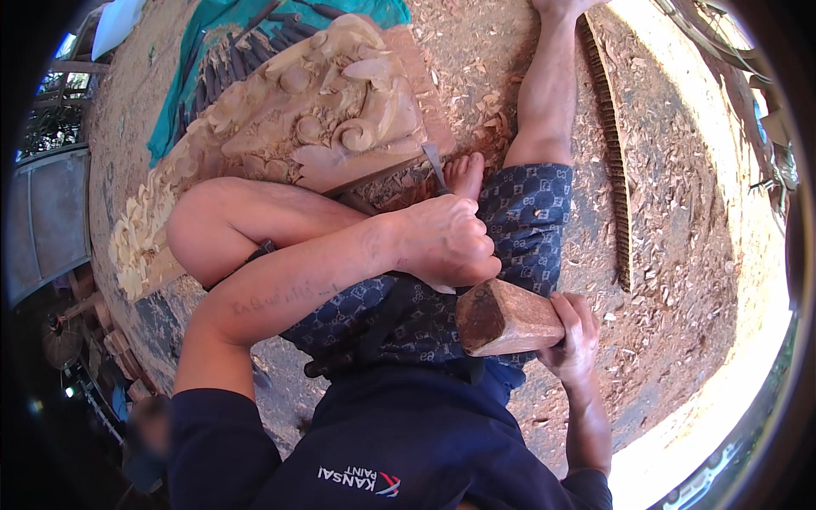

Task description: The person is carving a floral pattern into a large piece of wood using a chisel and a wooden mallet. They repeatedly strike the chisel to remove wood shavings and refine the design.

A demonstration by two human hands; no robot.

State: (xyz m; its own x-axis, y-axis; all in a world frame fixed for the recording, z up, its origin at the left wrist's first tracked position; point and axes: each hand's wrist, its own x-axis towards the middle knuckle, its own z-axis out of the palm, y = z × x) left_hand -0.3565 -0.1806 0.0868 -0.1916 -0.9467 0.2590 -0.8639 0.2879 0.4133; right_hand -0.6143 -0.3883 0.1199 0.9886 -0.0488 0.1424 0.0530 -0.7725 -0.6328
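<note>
My left hand is closed in a fist around a chisel. Its handle is hidden in my fingers, and the metal blade points up to the corner of a carved wooden panel. Scrolls and leaf shapes stand out in relief on that panel. With my right hand I grip a block-shaped wooden mallet, its end face close to my left fist. The mallet's handle is mostly hidden by my fingers. My bare foot rests beside the chisel blade.
Several dark-handled tools lie on a teal cloth behind the panel. Pale shavings heap at its left. A long wooden strip with a ridged edge lies on the chip-strewn ground at right. Another person is at lower left.
</note>
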